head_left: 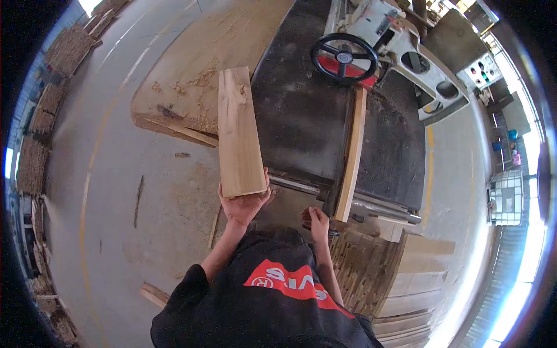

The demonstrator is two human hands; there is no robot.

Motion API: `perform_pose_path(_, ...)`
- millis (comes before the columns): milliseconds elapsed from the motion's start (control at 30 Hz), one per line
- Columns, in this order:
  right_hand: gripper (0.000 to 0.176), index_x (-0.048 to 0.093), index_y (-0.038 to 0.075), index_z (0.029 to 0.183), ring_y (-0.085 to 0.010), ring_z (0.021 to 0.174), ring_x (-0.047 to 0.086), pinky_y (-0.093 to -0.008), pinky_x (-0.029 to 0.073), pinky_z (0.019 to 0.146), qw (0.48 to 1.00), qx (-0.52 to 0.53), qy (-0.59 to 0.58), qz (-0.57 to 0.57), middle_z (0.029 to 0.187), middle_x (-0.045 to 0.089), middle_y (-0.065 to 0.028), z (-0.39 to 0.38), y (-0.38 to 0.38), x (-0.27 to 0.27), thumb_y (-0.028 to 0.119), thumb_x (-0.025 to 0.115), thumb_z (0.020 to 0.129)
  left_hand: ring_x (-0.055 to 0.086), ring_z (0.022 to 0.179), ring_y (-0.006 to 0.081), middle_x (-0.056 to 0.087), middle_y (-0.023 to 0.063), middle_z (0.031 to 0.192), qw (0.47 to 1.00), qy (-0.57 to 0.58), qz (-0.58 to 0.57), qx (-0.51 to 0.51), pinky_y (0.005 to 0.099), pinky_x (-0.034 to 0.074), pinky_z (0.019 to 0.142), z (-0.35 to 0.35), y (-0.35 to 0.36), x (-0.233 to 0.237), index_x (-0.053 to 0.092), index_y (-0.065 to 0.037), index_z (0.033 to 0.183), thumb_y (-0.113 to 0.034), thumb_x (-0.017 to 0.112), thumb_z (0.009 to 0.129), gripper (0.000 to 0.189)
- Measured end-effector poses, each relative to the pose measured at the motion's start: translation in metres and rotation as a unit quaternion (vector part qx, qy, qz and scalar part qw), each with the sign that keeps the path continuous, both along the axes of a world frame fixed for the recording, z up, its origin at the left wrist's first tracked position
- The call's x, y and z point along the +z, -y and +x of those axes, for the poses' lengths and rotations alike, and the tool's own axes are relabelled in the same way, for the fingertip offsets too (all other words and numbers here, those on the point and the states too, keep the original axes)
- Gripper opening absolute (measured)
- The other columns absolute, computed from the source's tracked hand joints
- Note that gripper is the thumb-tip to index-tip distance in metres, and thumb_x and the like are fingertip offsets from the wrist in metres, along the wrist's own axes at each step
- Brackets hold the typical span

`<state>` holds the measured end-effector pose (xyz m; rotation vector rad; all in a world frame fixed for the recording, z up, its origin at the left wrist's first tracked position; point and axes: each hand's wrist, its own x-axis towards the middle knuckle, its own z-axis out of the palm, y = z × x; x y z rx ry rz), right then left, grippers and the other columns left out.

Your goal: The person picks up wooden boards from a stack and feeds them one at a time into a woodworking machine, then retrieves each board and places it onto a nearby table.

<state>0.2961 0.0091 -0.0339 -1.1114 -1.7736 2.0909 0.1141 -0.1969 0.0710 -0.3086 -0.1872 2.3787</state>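
Observation:
My left hand (246, 207) grips the near end of a wooden board (239, 136), fingers along one edge and palm beneath. The board is pale with a darker streak and a knot near its far end. It is held up in front of the dark machine table (301, 116), along its left side. My right hand (317, 225) is closed near the table's front edge. A small reddish-brown patch shows at its fingers; I cannot make out what it is. Just beyond that hand, a long wooden strip (351, 156) lies along the table.
A black handwheel (344, 57) sits on the pale machine body (400, 43). Left of the table is a sawdust-covered surface (191, 81). Stacked boards (415, 272) stand at my right. Wood scraps (138, 200) lie on the floor. Timber piles (36, 165) line the left side.

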Motion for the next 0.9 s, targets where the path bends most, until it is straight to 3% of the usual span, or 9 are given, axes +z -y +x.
perform_pose_path(200,0.028,0.074,0.003,0.109,-0.0141,0.085,0.073,-0.0307,0.058,0.077,1.0,-0.017,-0.008,-0.023,0.096,0.077,-0.0042,0.003,0.003,-0.002,0.028,0.061,0.111,0.044,0.149,0.04,0.039,0.0228,0.166,0.999,-0.03,-0.013,-0.016,0.0579,0.036,0.121,0.006,0.001,-0.019,0.038,-0.01,0.164,-0.064,0.061,0.094,0.091)
perform_pose_path(367,0.029,0.073,0.0,0.112,-0.0139,0.092,0.073,-0.0301,0.057,0.084,0.997,0.063,-0.025,0.031,0.1,0.077,-0.0054,-0.018,0.006,-0.014,0.027,0.062,0.111,0.048,0.146,0.0389,0.051,0.024,0.157,0.965,-0.052,-0.228,-0.115,0.0545,0.04,0.12,0.012,0.037,-0.117,0.04,-0.008,0.163,-0.06,0.055,0.102,0.082)
perform_pose_path(433,0.029,0.072,0.0,0.115,-0.0134,0.094,0.072,-0.0301,0.057,0.085,0.995,0.087,-0.051,-0.018,0.101,0.076,-0.0052,-0.043,0.016,0.003,0.027,0.063,0.11,0.052,0.142,0.0374,0.054,0.0233,0.155,0.927,-0.062,-0.324,-0.178,0.053,0.045,0.116,0.009,0.052,-0.128,0.04,-0.005,0.162,-0.062,0.056,0.103,0.084)
perform_pose_path(500,0.036,0.071,-0.002,0.118,-0.0153,0.094,0.07,-0.0319,0.054,0.085,0.993,0.106,-0.033,0.045,0.099,0.075,-0.0055,-0.071,0.024,0.019,0.032,0.065,0.109,0.056,0.139,0.036,0.055,0.0219,0.154,0.877,-0.115,-0.414,-0.217,0.0513,0.05,0.111,0.002,0.061,-0.128,0.04,-0.001,0.161,-0.064,0.06,0.102,0.088)
perform_pose_path(600,0.043,0.067,-0.004,0.129,-0.0189,0.104,0.069,-0.0342,0.053,0.092,0.99,0.139,-0.035,0.018,0.109,0.075,-0.0089,-0.105,0.036,0.029,0.034,0.067,0.107,0.059,0.135,0.0346,0.052,0.0207,0.156,0.672,-0.297,-0.66,-0.159,0.0482,0.054,0.105,-0.007,0.063,-0.106,0.037,0.002,0.161,-0.058,0.074,0.097,0.095)
perform_pose_path(700,0.049,0.062,-0.004,0.141,-0.0221,0.12,0.067,-0.035,0.051,0.103,0.988,0.115,-0.045,0.09,0.129,0.073,-0.014,-0.126,0.049,0.007,0.031,0.069,0.107,0.058,0.134,0.0404,0.049,0.0242,0.157,0.468,-0.5,-0.723,0.092,0.0479,0.052,0.108,-0.008,0.041,-0.091,0.033,0.006,0.161,-0.046,0.089,0.086,0.107)
perform_pose_path(800,0.057,0.055,-0.002,0.152,-0.0247,0.135,0.06,-0.0361,0.046,0.113,0.983,0.098,-0.098,0.119,0.146,0.066,-0.0182,-0.129,0.052,-0.001,0.029,0.07,0.106,0.05,0.142,0.0483,0.048,0.0331,0.154,0.235,-0.633,-0.725,0.132,0.0515,0.044,0.117,-0.017,0.022,-0.053,0.028,0.012,0.16,-0.026,0.1,0.066,0.124)
perform_pose_path(833,0.06,0.053,0.0,0.156,-0.0255,0.14,0.058,-0.0366,0.044,0.116,0.982,0.098,-0.122,0.109,0.151,0.063,-0.0194,-0.127,0.05,-0.001,0.029,0.07,0.106,0.048,0.143,0.0501,0.047,0.0353,0.154,0.227,-0.634,-0.726,0.136,0.052,0.043,0.118,-0.018,0.018,-0.055,0.027,0.012,0.161,-0.025,0.1,0.065,0.126)
perform_pose_path(900,0.057,0.051,0.008,0.159,-0.0178,0.117,0.066,-0.0324,0.053,0.098,0.989,0.092,-0.106,0.047,0.142,0.067,-0.0087,-0.124,0.045,-0.004,0.023,0.068,0.107,0.045,0.145,0.0538,0.044,0.0397,0.154,0.214,-0.636,-0.728,0.143,0.0528,0.041,0.12,-0.015,0.009,-0.059,0.025,0.013,0.161,-0.025,0.1,0.062,0.129)
